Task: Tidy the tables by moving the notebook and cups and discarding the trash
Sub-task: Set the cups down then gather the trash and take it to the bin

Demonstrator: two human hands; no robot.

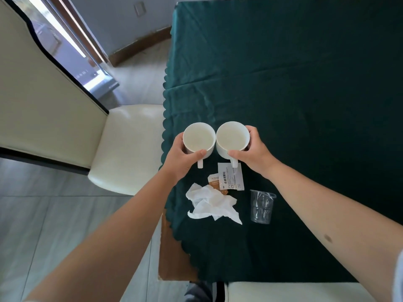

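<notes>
Two white mugs stand side by side, rims touching, near the left edge of the green tablecloth [305, 105]. My left hand [182, 161] is wrapped around the left mug [198, 137]. My right hand [254, 152] grips the right mug [232, 136]. Both handles point toward me. Just below them lie a white sachet [231, 176], a small brown packet [214, 182] and a crumpled white tissue [212, 203]. A clear plastic cup [261, 207] stands to the right of the tissue. No notebook is in view.
A cream chair [126, 144] sits at the table's left side, its seat touching the cloth edge. Another cream chair seat [294, 292] shows at the bottom. The bare wooden table corner [172, 258] peeks out below the cloth. Grey floor lies on the left.
</notes>
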